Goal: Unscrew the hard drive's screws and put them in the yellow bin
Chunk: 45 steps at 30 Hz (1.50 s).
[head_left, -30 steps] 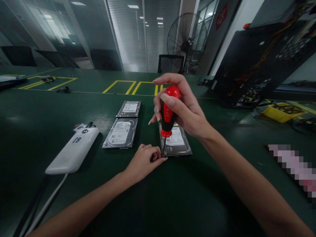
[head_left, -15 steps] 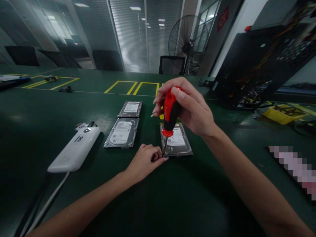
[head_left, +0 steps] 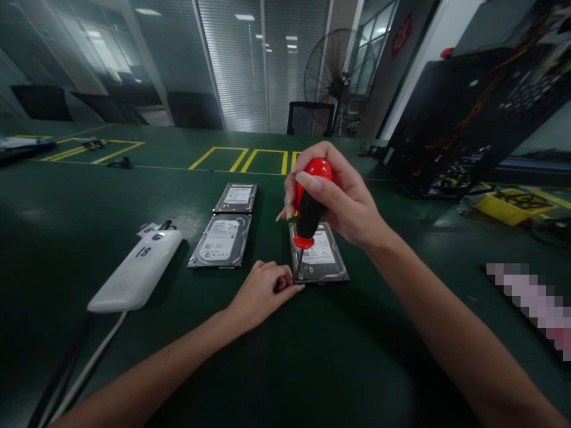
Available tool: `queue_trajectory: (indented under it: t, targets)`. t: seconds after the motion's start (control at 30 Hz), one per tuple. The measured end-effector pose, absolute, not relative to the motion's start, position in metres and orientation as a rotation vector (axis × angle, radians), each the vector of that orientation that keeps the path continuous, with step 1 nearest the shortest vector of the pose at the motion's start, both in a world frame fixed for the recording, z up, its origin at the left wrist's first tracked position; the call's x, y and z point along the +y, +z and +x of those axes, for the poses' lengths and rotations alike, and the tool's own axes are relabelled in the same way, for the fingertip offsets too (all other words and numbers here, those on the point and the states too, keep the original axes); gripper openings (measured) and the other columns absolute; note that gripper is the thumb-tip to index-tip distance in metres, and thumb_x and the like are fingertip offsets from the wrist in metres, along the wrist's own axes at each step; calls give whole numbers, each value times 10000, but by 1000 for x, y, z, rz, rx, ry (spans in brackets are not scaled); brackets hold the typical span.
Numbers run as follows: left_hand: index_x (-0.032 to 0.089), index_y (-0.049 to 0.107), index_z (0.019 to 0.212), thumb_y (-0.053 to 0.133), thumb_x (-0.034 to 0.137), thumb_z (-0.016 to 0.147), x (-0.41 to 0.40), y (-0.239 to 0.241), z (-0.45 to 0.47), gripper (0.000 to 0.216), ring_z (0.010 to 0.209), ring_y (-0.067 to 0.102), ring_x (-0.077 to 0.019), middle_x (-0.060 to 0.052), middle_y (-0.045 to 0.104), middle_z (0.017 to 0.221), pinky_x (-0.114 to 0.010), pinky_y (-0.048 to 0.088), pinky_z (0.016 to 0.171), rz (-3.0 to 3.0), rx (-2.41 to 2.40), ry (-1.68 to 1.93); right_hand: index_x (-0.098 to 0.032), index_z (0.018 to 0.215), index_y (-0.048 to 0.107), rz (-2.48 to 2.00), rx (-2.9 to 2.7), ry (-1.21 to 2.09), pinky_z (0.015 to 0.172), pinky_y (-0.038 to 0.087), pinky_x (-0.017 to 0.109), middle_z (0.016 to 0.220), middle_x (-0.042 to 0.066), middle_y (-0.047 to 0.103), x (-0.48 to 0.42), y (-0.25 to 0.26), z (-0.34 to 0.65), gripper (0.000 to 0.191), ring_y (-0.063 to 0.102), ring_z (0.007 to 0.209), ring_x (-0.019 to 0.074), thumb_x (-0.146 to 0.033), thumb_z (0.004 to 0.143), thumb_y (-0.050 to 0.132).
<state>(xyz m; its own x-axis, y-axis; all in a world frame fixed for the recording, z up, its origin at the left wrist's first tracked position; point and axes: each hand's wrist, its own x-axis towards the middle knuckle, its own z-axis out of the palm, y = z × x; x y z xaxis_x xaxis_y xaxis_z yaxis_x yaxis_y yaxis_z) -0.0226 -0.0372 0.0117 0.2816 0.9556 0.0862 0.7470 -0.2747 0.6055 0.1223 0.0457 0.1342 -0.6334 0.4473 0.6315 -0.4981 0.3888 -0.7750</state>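
The right hand [head_left: 347,199] is clasping the red-and-black screwdriver [head_left: 309,215], its shaft pointing down at the near-left corner of the hard drive [head_left: 325,267] lying on the desk [head_left: 303,368]; the left hand [head_left: 262,291] is touching that corner, its grip unclear.

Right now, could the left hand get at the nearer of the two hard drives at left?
Probably yes: nothing visible stands between the left hand and that nearer drive. It would have to leave the near-left corner of the drive under the screwdriver, though.
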Motion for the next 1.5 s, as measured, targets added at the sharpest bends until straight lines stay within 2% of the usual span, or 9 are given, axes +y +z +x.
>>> queue_trajectory:
  t: [0.2, 0.43, 0.67, 0.87, 1.07, 1.27, 1.5]
  targets:
    - [178, 599, 782, 597, 386, 862, -37, 13, -22, 223, 665, 509, -144, 41, 545, 672, -308, 326, 711, 2106, 1532, 620, -220, 898, 417, -34, -1858, 1347, 625, 555, 256, 733, -62, 529, 45, 134, 123, 156, 572, 583, 61, -316, 865, 536]
    - [175, 597, 763, 600, 395, 858, -37, 13, -22, 239, 651, 503, -143, 43, 534, 654, -309, 328, 707, 2108, 1535, 621, -228, 940, 423, -46, -1821, 1326, 606, 543, 230, 725, -69, 503, 43, 133, 119, 170, 536, 548, 45, -354, 881, 520]
    - [177, 593, 772, 593, 388, 861, -37, 13, -22, 229, 659, 509, -146, 41, 535, 657, -308, 331, 715, 2115, 1530, 614, -238, 996, 463, -105, -1800, 1385, 602, 526, 232, 753, -28, 525, 44, 134, 119, 342, 552, 592, 87, -555, 889, 394]
    - [183, 597, 784, 589, 397, 863, -37, 11, -23, 228, 662, 508, -146, 40, 543, 671, -307, 331, 712, 2110, 1533, 618, -230, 938, 474, -79, -1797, 1417, 616, 530, 245, 781, -22, 527, 47, 134, 121, 228, 564, 627, 98, -452, 902, 435]
    - [187, 598, 793, 577, 411, 866, -36, 11, -23, 236, 672, 506, -149, 37, 542, 683, -308, 338, 713, 2095, 1526, 606, -184, 923, 482, -2, -1646, 1549, 696, 547, 284, 871, -9, 538, 47, 133, 121, 130, 606, 719, 103, -307, 888, 503]
    - [183, 593, 793, 574, 398, 869, -37, 12, -23, 229, 676, 504, -150, 39, 542, 681, -313, 333, 721, 2102, 1514, 612, -205, 906, 436, 2, -1657, 1582, 723, 546, 281, 851, -17, 575, 50, 131, 122, 178, 593, 705, 81, -317, 846, 560]
    - [180, 591, 790, 578, 383, 869, -38, 12, -23, 218, 666, 498, -146, 42, 537, 674, -304, 327, 714, 2112, 1516, 616, -228, 996, 455, 30, -1703, 1536, 688, 538, 253, 767, -44, 496, 46, 134, 122, 155, 538, 658, 71, -289, 873, 527]
